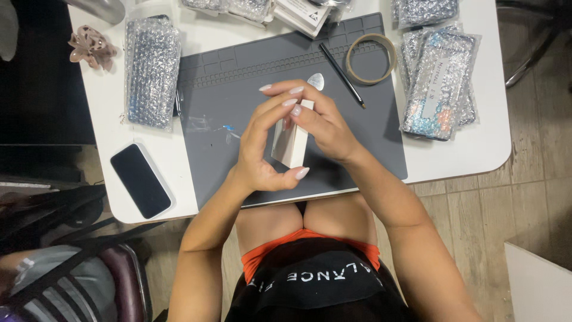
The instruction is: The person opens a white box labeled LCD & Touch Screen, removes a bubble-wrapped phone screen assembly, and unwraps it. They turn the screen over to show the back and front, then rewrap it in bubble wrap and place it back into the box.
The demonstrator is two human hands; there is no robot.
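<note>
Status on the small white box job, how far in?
Done: grey silicone work mat is laid out, with a black stylus tool and tape roll on it. In hand: both hands, left hand and right hand, hold the small white box above it. Left: bubble-wrapped packs lie unopened.

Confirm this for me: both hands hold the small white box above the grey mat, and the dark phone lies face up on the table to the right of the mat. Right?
Not quite. The head view shows the dark phone on the table to the left of the grey mat, near the front edge. The rest stands: the left hand and right hand both hold the small white box above the mat.
</note>
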